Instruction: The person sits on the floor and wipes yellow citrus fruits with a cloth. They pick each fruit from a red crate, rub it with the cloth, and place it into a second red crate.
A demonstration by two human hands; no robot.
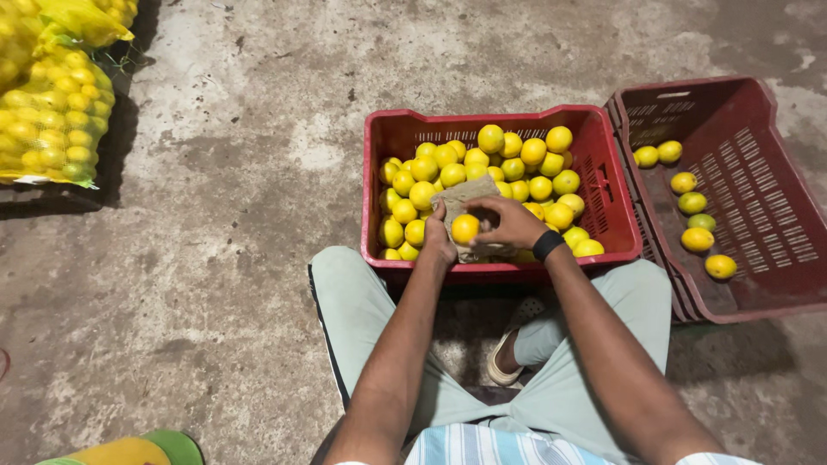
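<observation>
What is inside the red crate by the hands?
The crate holds many yellow fruits and a brown cloth. Its floor, and any fruit under the cloth and hands, are hidden.

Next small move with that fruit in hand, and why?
Probably finish rubbing the yellow fruit on the cloth, then place it in the tilted crate: both the left hand and right hand grip it over the full crate.
</observation>
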